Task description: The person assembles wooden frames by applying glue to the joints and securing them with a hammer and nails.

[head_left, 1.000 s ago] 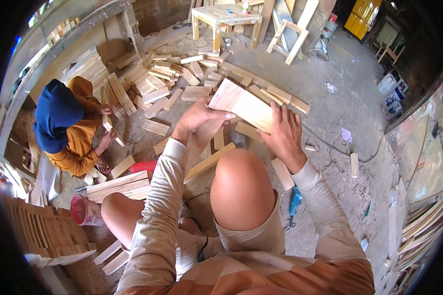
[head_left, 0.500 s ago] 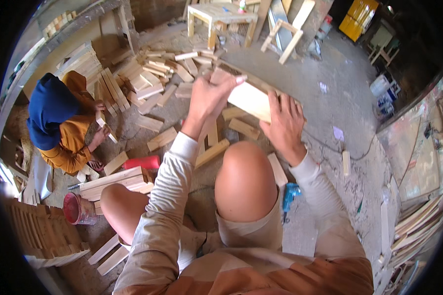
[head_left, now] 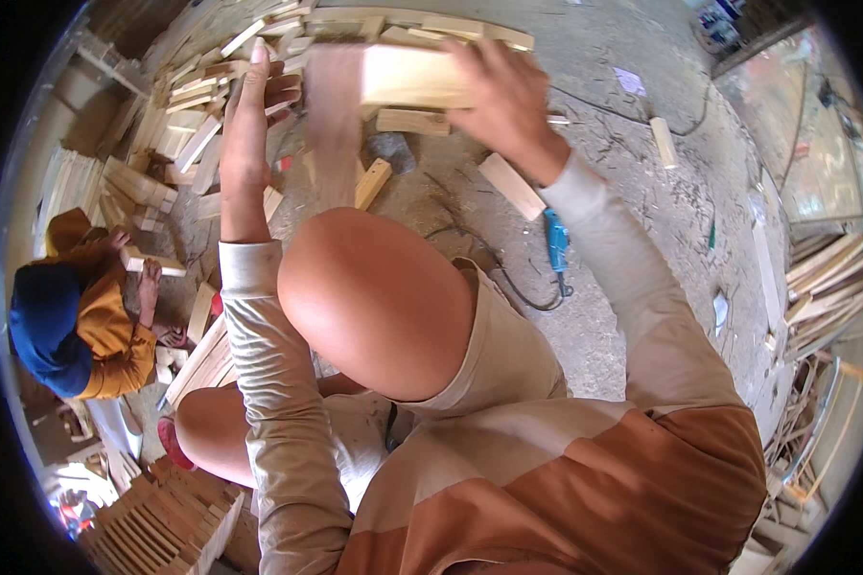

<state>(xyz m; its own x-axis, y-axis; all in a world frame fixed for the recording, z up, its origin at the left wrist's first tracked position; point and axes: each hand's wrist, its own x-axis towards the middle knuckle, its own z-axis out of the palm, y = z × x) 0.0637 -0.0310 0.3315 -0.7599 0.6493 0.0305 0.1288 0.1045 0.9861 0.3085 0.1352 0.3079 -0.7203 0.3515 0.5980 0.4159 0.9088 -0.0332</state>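
My right hand (head_left: pixel 513 96) grips the right end of a pale wooden board (head_left: pixel 412 77) above the floor. A browner strip of wood (head_left: pixel 336 125), smeared by motion, runs down from the board's left end; I cannot tell whether the two are joined. Left of that strip, my left hand (head_left: pixel 259 101) is raised with its thumb up and fingers apart, holding nothing. Below the board, a short wood block (head_left: pixel 412 122) and a block with holes in its end (head_left: pixel 373 182) are on the floor. Another block (head_left: pixel 511 186) lies near my right wrist.
A blue power tool (head_left: pixel 556 241) with a dark cord lies right of my knee. At the left, a person in a blue head covering (head_left: pixel 48 326) holds a wooden piece (head_left: pixel 153 262). Loose blocks and stacked planks (head_left: pixel 72 192) fill the far left; wood strips (head_left: pixel 829 278) are heaped at the right.
My left hand has let go of the board and moved left, opening. My right hand still grips the board, which has swung nearly level and shifted left in view. The view has tilted downward.
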